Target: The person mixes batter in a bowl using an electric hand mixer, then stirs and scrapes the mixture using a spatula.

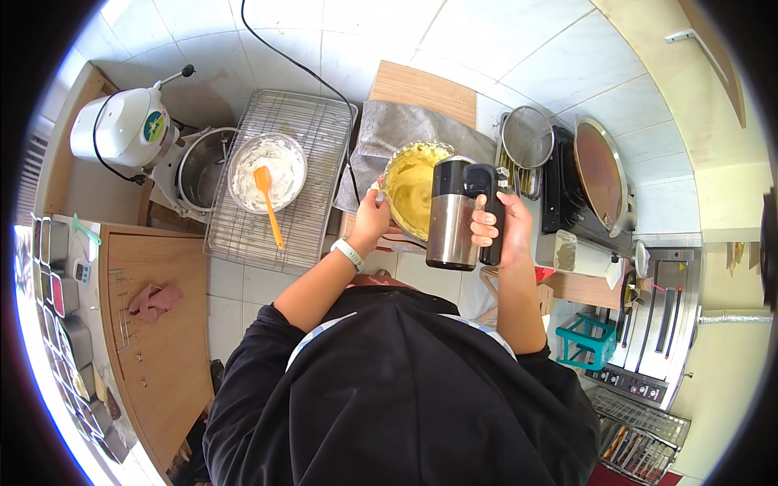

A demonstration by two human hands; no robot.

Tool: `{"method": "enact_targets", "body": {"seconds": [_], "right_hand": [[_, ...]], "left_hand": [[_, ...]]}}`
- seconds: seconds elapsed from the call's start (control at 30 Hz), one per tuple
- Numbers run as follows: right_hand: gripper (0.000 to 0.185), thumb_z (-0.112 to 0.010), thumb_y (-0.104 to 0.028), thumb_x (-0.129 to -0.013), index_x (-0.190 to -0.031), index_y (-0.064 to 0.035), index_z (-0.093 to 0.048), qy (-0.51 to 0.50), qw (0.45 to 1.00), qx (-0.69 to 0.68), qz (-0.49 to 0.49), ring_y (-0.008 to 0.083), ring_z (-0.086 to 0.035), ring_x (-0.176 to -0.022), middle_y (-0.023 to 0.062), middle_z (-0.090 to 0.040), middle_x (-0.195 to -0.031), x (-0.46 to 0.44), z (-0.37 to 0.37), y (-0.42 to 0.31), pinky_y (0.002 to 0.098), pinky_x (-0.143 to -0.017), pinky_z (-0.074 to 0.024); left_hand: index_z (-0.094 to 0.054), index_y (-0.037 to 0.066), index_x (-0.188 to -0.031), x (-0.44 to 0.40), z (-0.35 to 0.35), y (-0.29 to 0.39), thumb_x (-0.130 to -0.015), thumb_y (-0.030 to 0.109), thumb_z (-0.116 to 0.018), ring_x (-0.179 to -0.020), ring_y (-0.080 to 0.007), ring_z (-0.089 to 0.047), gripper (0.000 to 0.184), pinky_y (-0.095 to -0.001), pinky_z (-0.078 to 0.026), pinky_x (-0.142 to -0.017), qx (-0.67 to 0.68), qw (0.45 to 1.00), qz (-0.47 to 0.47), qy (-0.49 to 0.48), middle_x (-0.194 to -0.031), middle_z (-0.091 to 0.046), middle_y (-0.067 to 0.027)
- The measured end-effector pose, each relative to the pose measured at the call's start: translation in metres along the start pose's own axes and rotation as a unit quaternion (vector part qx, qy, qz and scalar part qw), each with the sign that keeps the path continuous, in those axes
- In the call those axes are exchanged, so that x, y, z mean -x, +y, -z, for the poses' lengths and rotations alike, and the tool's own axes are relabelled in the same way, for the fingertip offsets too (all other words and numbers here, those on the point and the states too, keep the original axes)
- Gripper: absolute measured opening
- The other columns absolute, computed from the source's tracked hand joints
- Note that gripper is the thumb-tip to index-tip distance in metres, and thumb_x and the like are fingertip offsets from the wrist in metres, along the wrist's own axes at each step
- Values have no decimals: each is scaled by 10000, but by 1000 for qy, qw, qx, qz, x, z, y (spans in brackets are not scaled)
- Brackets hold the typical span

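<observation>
Wrapping the fingers of the right hand (514,231) around the handle of the hand mixer (452,231), held over the bowl (424,145) of yellow mixture (411,190), and pressing those of the left hand (373,219) together at its rim. Best to steady the bowl firmly and keep the mixer clear of its wall.

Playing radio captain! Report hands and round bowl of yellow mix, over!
Left hand at bowl rim. Right hand gripping black-and-silver handled appliance. Appliance partly hides bowl.

Bakery-style kitchen — stand mixer (121,128), wire cooling rack (312,198), steel oven (648,324) and bowl of yellow batter (412,194) — with white wall tiles (535,40).
</observation>
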State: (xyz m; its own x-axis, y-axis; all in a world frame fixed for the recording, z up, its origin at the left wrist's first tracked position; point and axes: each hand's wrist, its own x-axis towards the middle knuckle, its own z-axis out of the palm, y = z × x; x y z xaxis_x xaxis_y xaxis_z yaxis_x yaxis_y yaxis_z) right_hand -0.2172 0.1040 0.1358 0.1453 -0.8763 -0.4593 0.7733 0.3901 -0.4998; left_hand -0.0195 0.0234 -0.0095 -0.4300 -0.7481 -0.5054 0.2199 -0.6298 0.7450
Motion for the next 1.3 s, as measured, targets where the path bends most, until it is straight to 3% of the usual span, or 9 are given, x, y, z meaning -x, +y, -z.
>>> {"method": "enact_targets", "body": {"seconds": [0.5, 0.6, 0.8, 0.9, 1.0, 1.3], "right_hand": [[262, -448, -316, -854, -905, -70, -521, 18, 1000, 21, 6, 93, -375, -444, -7, -441, -594, -4, -5, 4, 259, -417, -325], [254, -458, -318, -844, -894, -79, -529, 21, 1000, 22, 8, 102, -383, -444, -1, -442, -591, -5, -6, 2, 264, -418, -328], [246, -468, -321, -833, -875, -88, -533, 24, 1000, 1, 8, 109, -382, -451, 1, -429, -587, -3, 2, -6, 268, -422, -334], [249, -468, -319, -835, -883, -82, -529, 24, 1000, -16, 11, 108, -379, -449, 2, -431, -590, 0, 5, -9, 267, -421, -335], [251, -463, -316, -839, -888, -78, -525, 16, 1000, -8, 12, 108, -380, -449, 3, -435, -593, 2, 6, -10, 267, -419, -334], [252, -463, -312, -839, -889, -71, -521, 3, 999, -38, -1, 107, -378, -450, 4, -435, -595, 5, 11, -6, 267, -414, -330]], "left_hand": [[-234, 162, -1404, 1, 0, 2, -929, 94, -388, -652, -224, -652, 504, -326, -584, -514, -11, 1000, 12, -1, -906, -585, -123], [-242, 104, -1373, 5, -1, 8, -948, 102, -366, -745, -289, -664, 442, -343, -588, -588, -23, 1000, 15, -13, -1071, -558, -172], [-241, 108, -1374, 2, 1, 5, -949, 105, -363, -743, -288, -665, 442, -337, -587, -586, -29, 999, 11, -17, -1091, -556, -170], [-241, 106, -1376, 4, 0, 8, -946, 100, -370, -735, -286, -664, 448, -334, -586, -578, -35, 999, 13, -17, -1051, -563, -166], [-276, 156, -1384, 1, -1, 3, -924, 82, -400, -614, -228, -651, 482, -318, -577, -481, -19, 1000, 10, 13, -866, -584, -130], [-252, 192, -1402, 0, 0, 3, -930, 76, -388, -668, -232, -657, 504, -321, -589, -529, -35, 999, 14, 6, -874, -576, -116]]}}
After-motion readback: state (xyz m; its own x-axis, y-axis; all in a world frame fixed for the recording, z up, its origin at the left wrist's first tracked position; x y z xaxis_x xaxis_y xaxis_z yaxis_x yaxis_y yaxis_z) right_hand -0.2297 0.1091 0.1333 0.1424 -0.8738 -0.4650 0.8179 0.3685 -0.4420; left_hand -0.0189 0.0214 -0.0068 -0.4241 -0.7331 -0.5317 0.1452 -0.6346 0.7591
